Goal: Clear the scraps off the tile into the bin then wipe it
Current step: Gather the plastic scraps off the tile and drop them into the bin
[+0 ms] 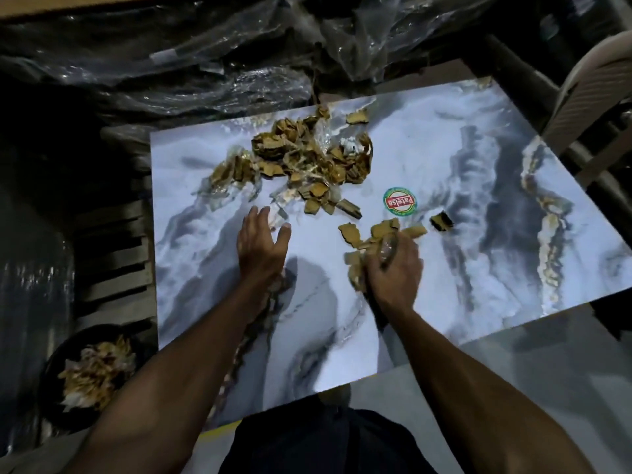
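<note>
Tile: large glossy marble-patterned tile (427,159), white and grey with gold veins, lying flat and filling the middle of the view; it carries a round red-and-green sticker (399,201) near its centre.
Main scraps: heap of brown torn cardboard scraps mixed with clear plastic film (301,155) on the tile toward 11 o'clock from the sticker, near the tile's far edge.
Loose scraps: small cluster of cardboard pieces (372,234) at 7 o'clock from the sticker, against the right hand; one dark-edged piece (441,222) lies alone at 4 o'clock from the sticker.
Left hand: left hand (261,246) is flat on the tile with fingers straight and spread, holding nothing, just at 6 o'clock from the main heap.
Right hand: right hand (393,265) has its fingers curled round a bunch of cardboard pieces and film, gripping them against the tile.
Bin: round black bin (51,381) at 8 o'clock off the tile's near left corner, already holding cardboard and film scraps.
Surroundings: crumpled clear plastic sheeting (171,56) beyond the tile at 12 o'clock; pale woven chair (588,97) at 2 o'clock.
</note>
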Available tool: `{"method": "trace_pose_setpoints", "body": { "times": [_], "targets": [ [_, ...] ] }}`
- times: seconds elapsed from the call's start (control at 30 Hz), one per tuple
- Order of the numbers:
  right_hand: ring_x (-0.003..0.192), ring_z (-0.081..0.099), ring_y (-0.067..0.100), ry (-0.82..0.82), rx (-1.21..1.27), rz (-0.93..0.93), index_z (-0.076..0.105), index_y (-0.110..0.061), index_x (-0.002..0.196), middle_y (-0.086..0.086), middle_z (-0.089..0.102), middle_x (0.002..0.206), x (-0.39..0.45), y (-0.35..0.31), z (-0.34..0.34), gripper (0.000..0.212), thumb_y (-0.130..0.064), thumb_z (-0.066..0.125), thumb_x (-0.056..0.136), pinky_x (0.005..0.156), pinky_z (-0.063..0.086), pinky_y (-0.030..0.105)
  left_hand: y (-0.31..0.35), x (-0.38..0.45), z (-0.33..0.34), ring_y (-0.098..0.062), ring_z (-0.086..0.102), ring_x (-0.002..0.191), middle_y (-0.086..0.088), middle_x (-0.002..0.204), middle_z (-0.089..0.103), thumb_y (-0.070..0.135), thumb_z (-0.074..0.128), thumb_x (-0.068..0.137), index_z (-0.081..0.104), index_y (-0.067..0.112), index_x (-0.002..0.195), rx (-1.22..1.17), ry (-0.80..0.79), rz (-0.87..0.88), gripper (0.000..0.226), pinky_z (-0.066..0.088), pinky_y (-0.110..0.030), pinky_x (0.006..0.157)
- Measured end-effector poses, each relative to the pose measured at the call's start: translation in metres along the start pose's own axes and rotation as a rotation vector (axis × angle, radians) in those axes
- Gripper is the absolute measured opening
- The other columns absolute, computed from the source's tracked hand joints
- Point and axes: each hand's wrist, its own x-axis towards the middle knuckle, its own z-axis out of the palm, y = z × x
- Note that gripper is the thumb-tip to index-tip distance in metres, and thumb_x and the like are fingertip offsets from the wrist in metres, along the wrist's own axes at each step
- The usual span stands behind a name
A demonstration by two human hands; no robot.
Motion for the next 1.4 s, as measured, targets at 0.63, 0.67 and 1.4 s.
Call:
{"method": "trace_pose_setpoints", "body": {
  "times": [0.63, 0.67, 1.4],
  "targets": [
    [0.135, 0.04, 0.036, 0.049, 0.009, 0.091, 0.043, -0.004, 0.14, 0.022, 0.045, 0.144, 0.114, 0.031, -0.015, 0.085, -0.061, 0.043, 0.077, 0.113, 0.029, 0.05, 0.013, 0.133, -0.028, -0.025, 0.01, 0.149, -0.004, 0.161, 0.016, 0.046, 0.049, 0.092, 0.021, 0.023, 0.152, 0.088, 0.166, -0.127, 0.07, 0.01, -0.047, 0.12],
    [0.138, 0.036, 0.034, 0.018, -0.007, 0.072, 0.041, -0.005, 0.143, 0.021, 0.042, 0.147, 0.117, 0.024, -0.01, 0.082, -0.058, 0.044, 0.08, 0.116, 0.025, 0.049, 0.013, 0.137, -0.025, -0.026, 0.016, 0.148, -0.005, 0.159, 0.023, 0.048, 0.047, 0.091, 0.024, 0.023, 0.151, 0.097, 0.155, -0.134, 0.069, 0.014, -0.048, 0.119],
    [0.146, 0.024, 0.02, -0.388, 0.369, -0.201, 0.025, -0.014, 0.152, 0.006, 0.025, 0.159, 0.308, -0.038, 0.031, 0.057, -0.041, 0.036, 0.103, 0.12, 0.021, 0.039, 0.068, 0.149, 0.027, -0.017, 0.017, 0.147, 0.003, 0.162, 0.014, 0.064, 0.025, 0.094, 0.017, 0.035, 0.152, -0.034, 0.225, -0.164, 0.066, 0.017, -0.046, 0.119]
  ]
}}
